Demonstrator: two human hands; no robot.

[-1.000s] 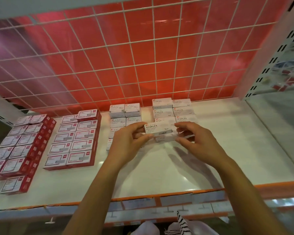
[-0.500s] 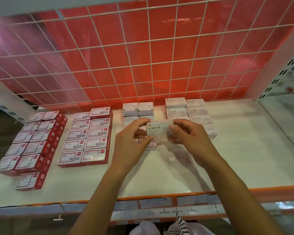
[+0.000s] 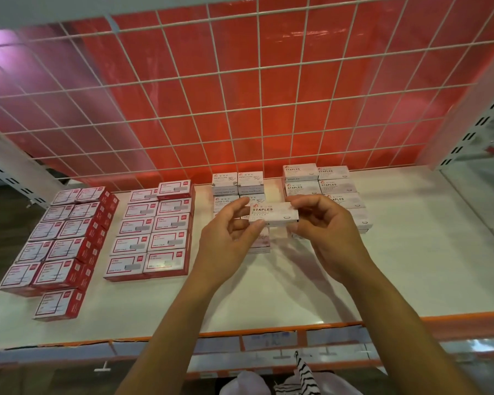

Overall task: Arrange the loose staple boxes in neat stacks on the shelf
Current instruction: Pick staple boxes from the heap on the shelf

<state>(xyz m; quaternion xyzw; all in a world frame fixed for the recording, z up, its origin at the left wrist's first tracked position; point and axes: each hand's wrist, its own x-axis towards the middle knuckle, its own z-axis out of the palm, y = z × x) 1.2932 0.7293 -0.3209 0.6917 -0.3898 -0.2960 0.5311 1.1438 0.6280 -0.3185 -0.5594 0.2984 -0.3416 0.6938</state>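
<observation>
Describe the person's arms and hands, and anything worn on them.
Both arms are bare down to the frame's lower edge: no sleeves show. The left hand and the right hand wear no gloves, and no ring, watch or bracelet is visible.

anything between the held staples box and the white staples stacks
Nothing visible. Left hand and right hand pinch the staples box just left of the staples stacks; only the right hand overlaps their front rows.

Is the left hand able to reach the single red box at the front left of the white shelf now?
Probably yes, once freed: the left hand pinches the white cardboard staples box together with the right hand. Only bare white shelf lies between it and the single red cardboard box.
</observation>
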